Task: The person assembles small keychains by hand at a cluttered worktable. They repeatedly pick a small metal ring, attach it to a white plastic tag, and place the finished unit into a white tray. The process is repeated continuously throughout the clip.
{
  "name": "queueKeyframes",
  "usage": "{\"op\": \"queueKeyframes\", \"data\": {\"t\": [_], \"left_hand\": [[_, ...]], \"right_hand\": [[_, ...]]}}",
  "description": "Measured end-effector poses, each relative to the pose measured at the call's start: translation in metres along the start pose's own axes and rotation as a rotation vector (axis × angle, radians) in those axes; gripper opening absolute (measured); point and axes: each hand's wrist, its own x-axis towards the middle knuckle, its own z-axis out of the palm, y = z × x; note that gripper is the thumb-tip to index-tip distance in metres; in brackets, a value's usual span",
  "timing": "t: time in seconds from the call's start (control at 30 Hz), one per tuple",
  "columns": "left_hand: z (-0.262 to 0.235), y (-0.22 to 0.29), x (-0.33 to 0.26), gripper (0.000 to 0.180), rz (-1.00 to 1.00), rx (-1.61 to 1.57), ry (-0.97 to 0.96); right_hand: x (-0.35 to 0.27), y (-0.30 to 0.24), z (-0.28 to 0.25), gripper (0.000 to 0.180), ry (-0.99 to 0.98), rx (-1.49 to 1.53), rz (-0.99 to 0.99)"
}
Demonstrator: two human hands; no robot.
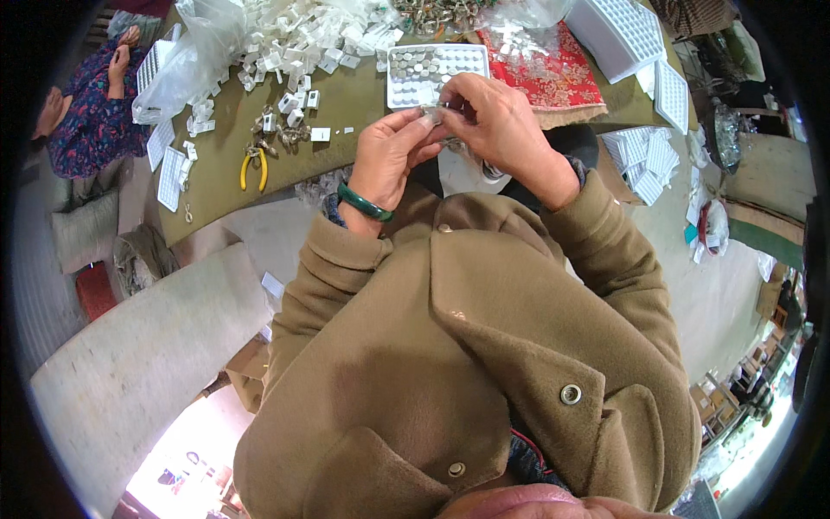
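Both hands meet above the near edge of the tabletop (346, 95). The left hand (389, 151) and right hand (497, 121) pinch a small clear piece (435, 111) between their closed fingertips; it sits between the two hands, just in front of a white compartment tray (432, 73). Yellow-handled pliers (253, 166) lie well to the left, near scattered white clips (294, 43).

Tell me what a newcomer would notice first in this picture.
At the centre, the left hand and right hand pinch a small clear piece between their fingertips, above a white compartment tray. A green bangle circles the left wrist. Left on the olive table lie yellow-handled pliers below a heap of white plastic clips.
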Motion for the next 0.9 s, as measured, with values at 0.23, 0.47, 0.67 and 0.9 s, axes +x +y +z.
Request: {"op": "queueKeyframes", "data": {"t": [0.23,0.47,0.67,0.9], "left_hand": [[0.0,0.0,-0.005,0.024,0.075,0.123,0.028],[-0.005,-0.005,-0.002,0.026,0.008,0.012,0.073],[-0.009,-0.004,0.0,0.019,0.005,-0.052,0.08],[-0.006,-0.004,0.002,0.018,0.032,0.029,0.108]], "right_hand": [[-0.001,-0.004,0.009,0.009,0.021,0.042,-0.05],[-0.011,-0.001,0.013,0.005,0.018,0.057,-0.045],[-0.003,0.016,0.013,0.012,0.191,0.209,0.192],[0.011,0.025,0.02,0.018,-0.017,-0.277,0.01]]}}
